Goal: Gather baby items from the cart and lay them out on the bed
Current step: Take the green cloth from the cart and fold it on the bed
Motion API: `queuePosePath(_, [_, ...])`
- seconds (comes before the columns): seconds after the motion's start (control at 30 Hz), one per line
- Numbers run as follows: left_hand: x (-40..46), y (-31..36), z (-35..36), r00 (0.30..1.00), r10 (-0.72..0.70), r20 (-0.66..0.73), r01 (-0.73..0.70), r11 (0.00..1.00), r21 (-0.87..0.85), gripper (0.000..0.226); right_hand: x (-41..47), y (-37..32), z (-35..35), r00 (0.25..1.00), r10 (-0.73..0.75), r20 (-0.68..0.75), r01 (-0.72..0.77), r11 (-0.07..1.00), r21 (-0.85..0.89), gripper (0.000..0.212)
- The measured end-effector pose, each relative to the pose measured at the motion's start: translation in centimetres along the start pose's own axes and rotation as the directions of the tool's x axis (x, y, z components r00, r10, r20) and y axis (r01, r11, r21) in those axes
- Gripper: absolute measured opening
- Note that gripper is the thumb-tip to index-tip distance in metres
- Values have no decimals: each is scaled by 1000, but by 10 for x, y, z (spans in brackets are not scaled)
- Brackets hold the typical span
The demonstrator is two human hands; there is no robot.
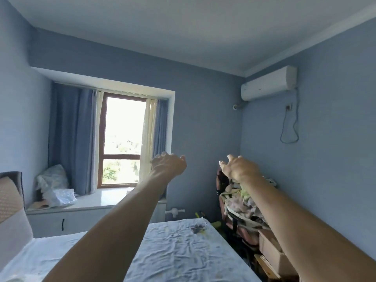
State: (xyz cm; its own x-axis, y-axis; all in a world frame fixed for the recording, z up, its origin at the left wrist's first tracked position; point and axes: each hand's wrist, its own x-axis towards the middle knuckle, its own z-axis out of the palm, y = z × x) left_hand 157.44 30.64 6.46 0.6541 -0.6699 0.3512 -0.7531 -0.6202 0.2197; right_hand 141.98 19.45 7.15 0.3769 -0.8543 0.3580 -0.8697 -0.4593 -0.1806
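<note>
Both my arms stretch forward at shoulder height over the bed (175, 251), which has a wrinkled pale blue sheet. My left hand (168, 164) is raised in front of the window, fingers loosely bent away from me, holding nothing. My right hand (240, 167) hovers above the cart (242, 212) at the bed's right side, fingers relaxed and empty. The cart is piled with soft cloth items in pale green, pink and white. A small grey crumpled item (198, 226) lies near the bed's far right corner.
A window (122, 139) with blue curtains sits behind a white sill bench holding plastic bags (54, 188). Cardboard boxes (272, 249) stand between bed and right wall. An air conditioner (268, 83) hangs high on the right wall. A headboard (11, 200) is at left.
</note>
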Motion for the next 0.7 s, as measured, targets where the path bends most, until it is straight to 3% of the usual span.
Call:
queuePosePath(0.23, [-16, 133, 31, 968, 242, 64, -235, 967, -94, 56, -19, 130, -26, 984, 150, -96, -156, 986, -64, 54])
queuePosePath(0.4, [-56, 278, 49, 877, 470, 96, -453, 877, -159, 52, -42, 270, -64, 941, 320, -108, -332, 934, -133, 54])
queuePosePath(0.57, [-110, 427, 68, 793, 601, 99, -558, 782, -277, 57, -90, 430, -109, 846, 500, -183, -528, 832, -168, 54])
queuePosePath(0.7, [-151, 540, 90, 730, 678, 90, -609, 704, -366, 58, -131, 557, -144, 747, 613, -259, -651, 754, -90, 53])
